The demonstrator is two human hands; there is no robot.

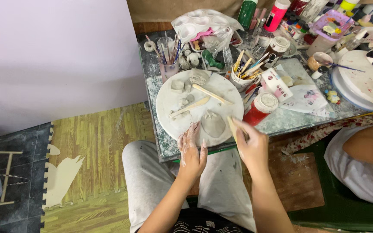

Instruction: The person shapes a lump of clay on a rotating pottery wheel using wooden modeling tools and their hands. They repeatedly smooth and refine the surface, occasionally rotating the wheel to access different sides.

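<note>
On the round white board point(169, 103), one flat clay piece point(213, 123), two wooden tools point(199, 99), left hand point(191, 149) released, right hand point(251, 144) grasping wooden stick point(232, 128).

We spot a red paint jar with a white lid point(260, 108) near the table's front edge, a white carton with red marks point(276, 83) just beyond it, and green point(247, 13) and pink point(276, 14) squeeze bottles far back.
</note>
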